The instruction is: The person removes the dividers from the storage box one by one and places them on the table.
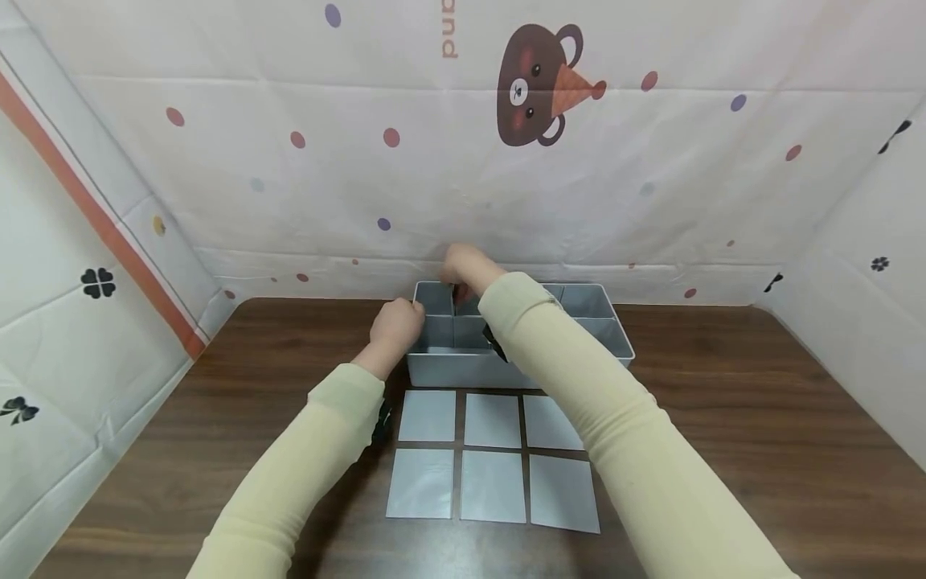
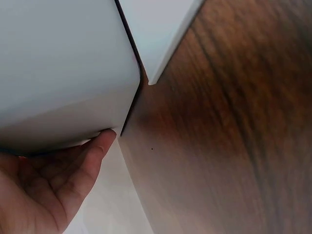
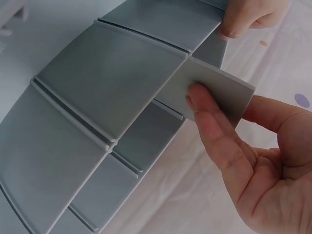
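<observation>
A grey divided storage box (image 1: pixel 473 372) stands near the back of the table. My left hand (image 1: pixel 397 326) grips its left end near the rim; in the left wrist view the fingers (image 2: pixel 100 146) lie against the box's outer wall. My right hand (image 1: pixel 469 268) is over the back left part of the box. Seen from the right wrist, it pinches a flat grey divider panel (image 3: pixel 214 85) between fingers and thumb. The panel's near part sticks out above the compartment edges, and its other end is down among the dividers. How deep it sits cannot be told.
Several pale square panels (image 1: pixel 422 482) lie in two rows on the dark wooden table (image 1: pixel 723 450), in front of the box. A printed cloth (image 1: pixel 289 193) hangs right behind the box. More cloth (image 1: pixel 861 265) lines the sides.
</observation>
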### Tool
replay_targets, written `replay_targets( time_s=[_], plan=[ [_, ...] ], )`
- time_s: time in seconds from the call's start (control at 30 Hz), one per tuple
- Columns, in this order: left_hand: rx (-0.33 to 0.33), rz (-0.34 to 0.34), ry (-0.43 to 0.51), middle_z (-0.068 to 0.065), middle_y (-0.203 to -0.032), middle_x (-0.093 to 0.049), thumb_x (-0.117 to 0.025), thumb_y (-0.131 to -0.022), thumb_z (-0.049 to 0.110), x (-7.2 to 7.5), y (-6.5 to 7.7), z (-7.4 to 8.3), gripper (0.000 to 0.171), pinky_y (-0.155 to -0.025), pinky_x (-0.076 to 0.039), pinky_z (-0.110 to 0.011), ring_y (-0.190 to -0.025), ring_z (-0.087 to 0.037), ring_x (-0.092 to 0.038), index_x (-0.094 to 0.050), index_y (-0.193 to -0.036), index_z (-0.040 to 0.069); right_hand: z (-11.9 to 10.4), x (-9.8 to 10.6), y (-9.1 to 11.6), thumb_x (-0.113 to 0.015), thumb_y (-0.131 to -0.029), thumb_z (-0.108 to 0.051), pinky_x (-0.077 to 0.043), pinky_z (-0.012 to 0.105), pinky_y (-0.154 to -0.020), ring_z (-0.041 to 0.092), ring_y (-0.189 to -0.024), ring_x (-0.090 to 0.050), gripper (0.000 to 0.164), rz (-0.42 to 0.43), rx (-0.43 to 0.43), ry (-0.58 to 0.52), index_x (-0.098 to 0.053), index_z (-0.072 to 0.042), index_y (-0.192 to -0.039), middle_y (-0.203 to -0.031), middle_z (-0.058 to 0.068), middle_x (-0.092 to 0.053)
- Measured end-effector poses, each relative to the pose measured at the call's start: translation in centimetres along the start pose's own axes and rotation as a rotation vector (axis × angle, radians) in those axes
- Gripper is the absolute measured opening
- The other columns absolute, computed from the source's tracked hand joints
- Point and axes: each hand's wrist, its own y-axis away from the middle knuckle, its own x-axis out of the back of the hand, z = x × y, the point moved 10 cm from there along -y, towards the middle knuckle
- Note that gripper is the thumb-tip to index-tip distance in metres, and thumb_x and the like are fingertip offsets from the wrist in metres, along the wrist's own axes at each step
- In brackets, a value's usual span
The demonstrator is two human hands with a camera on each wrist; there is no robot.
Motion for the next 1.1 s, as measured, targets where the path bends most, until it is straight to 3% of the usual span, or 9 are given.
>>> replay_targets(
  time_s=[0.1,0.13,0.17,0.27,0.4,0.6,0.67,0.97,1.1],
  plan=[
    [-0.043,0.004,-0.067,-0.021,-0.097,-0.068,-0.039,-0.108,0.004,0.1,0.1,0.4,0.028,-0.059,-0.05,-0.036,-0.071,-0.023,-0.06,-0.065,-0.116,-0.002,0.0,0.3,-0.2,-0.05,-0.106,-0.009,-0.063,0.031,-0.074,0.016,-0.056,-0.064,0.029,0.03,0.002,-0.003,-0.064,0.006,-0.127,-0.105,0.017,-0.079],
    [-0.03,0.004,-0.039,-0.02,-0.096,-0.068,-0.038,-0.108,0.005,0.2,0.0,0.3,0.029,-0.058,-0.049,-0.035,-0.07,-0.022,-0.057,-0.065,-0.115,-0.002,0.1,0.4,-0.2,-0.051,-0.106,-0.009,-0.062,0.03,-0.071,0.016,-0.054,-0.064,0.028,0.04,0.003,-0.002,-0.065,0.006,-0.125,-0.101,0.017,-0.079],
    [-0.007,0.002,0.011,-0.02,-0.095,-0.068,-0.038,-0.108,0.007,0.2,0.0,0.1,0.03,-0.057,-0.046,-0.034,-0.068,-0.022,-0.054,-0.065,-0.113,-0.001,0.1,0.5,-0.2,-0.051,-0.105,-0.009,-0.062,0.03,-0.068,0.015,-0.052,-0.063,0.028,0.049,0.004,-0.004,-0.066,0.006,-0.123,-0.094,0.016,-0.08],
    [-0.005,-0.002,0.016,-0.02,-0.095,-0.067,-0.037,-0.109,0.007,0.3,0.0,0.3,0.029,-0.057,-0.045,-0.033,-0.068,-0.021,-0.053,-0.065,-0.114,-0.002,0.1,0.9,-0.2,-0.052,-0.105,-0.009,-0.059,0.026,-0.059,0.014,-0.046,-0.062,0.026,0.071,0.004,0.01,-0.068,0.006,-0.118,-0.07,0.01,-0.074],
    [-0.053,0.003,-0.064,-0.021,-0.097,-0.068,-0.039,-0.107,0.003,0.5,0.0,0.8,0.027,-0.061,-0.051,-0.036,-0.072,-0.025,-0.061,-0.064,-0.116,-0.003,0.0,1.4,0.0,-0.052,-0.103,-0.007,-0.052,0.023,-0.048,0.013,-0.04,-0.059,0.024,0.1,-0.001,0.019,-0.07,0.008,-0.111,-0.05,0.003,-0.061],
    [-0.041,-0.016,-0.078,-0.022,-0.104,-0.069,-0.039,-0.107,0.001,0.0,0.1,0.5,0.028,-0.065,-0.056,-0.038,-0.083,-0.03,-0.069,-0.064,-0.12,-0.003,-0.4,1.5,0.4,-0.053,-0.103,-0.008,-0.049,0.022,-0.046,0.013,-0.041,-0.058,0.026,0.112,-0.009,0.023,-0.069,0.009,-0.115,-0.048,0.002,-0.059],
    [-0.056,-0.017,-0.123,-0.022,-0.106,-0.069,-0.041,-0.106,-0.001,-0.1,0.2,0.5,0.029,-0.067,-0.058,-0.039,-0.086,-0.031,-0.07,-0.064,-0.123,-0.003,-0.7,1.5,0.5,-0.053,-0.103,-0.009,-0.049,0.022,-0.047,0.013,-0.042,-0.059,0.026,0.111,-0.009,0.042,-0.07,0.008,-0.115,-0.047,0.002,-0.058],
    [-0.045,-0.004,-0.079,-0.019,-0.096,-0.068,-0.04,-0.106,0.001,0.0,0.1,0.3,0.026,-0.059,-0.049,-0.034,-0.073,-0.023,-0.061,-0.064,-0.115,-0.002,-0.9,2.7,1.1,-0.052,-0.103,-0.008,-0.044,0.022,-0.045,0.013,-0.039,-0.056,0.027,0.142,-0.019,0.022,-0.075,0.006,-0.104,-0.045,0.002,-0.058],
    [-0.067,-0.003,-0.126,-0.02,-0.097,-0.069,-0.042,-0.106,-0.001,0.0,0.1,0.5,0.025,-0.061,-0.052,-0.035,-0.076,-0.025,-0.065,-0.065,-0.115,-0.003,-0.8,3.0,1.3,-0.051,-0.104,-0.008,-0.043,0.022,-0.045,0.013,-0.039,-0.057,0.028,0.149,-0.031,0.012,-0.075,0.006,-0.106,-0.044,0.002,-0.058]
  ],
)
